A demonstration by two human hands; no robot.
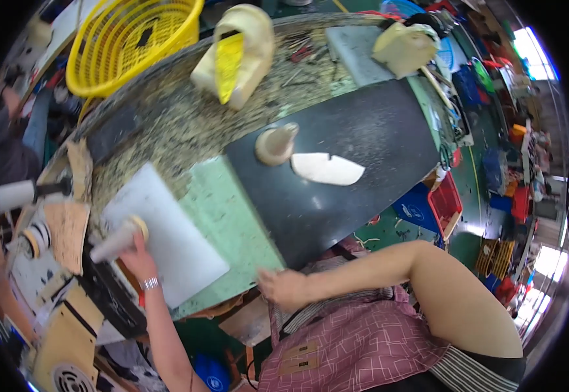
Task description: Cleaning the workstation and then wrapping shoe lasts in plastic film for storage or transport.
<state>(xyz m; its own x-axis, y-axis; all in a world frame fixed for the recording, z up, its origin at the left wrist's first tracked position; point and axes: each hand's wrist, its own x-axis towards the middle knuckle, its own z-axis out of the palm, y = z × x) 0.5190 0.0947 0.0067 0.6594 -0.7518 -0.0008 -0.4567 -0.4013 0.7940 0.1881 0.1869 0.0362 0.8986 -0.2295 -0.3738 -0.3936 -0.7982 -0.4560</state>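
Observation:
My left hand (139, 262) grips a pale cylinder with a yellowish round end (122, 239), tilted over a white sheet (167, 245) at the left; motion blurs it. My right hand (286, 289) is curled at the table's near edge, in front of my apron, beside a green mat (226, 209). Its fingertips are blurred, and whatever may be in them cannot be made out. On a black board (356, 147) lies a flat white cut piece with a small notch (327, 168). Touching or almost touching it stands a pale, round-based object with a narrow stem (276, 145).
A cream tape dispenser-like holder with a yellow piece (231, 62) stands at the back. Behind it is a yellow basket (134, 46). Small tools (301, 53) and a grey sheet (356, 52) lie at the far side. A red crate (446, 204) sits below the table's right.

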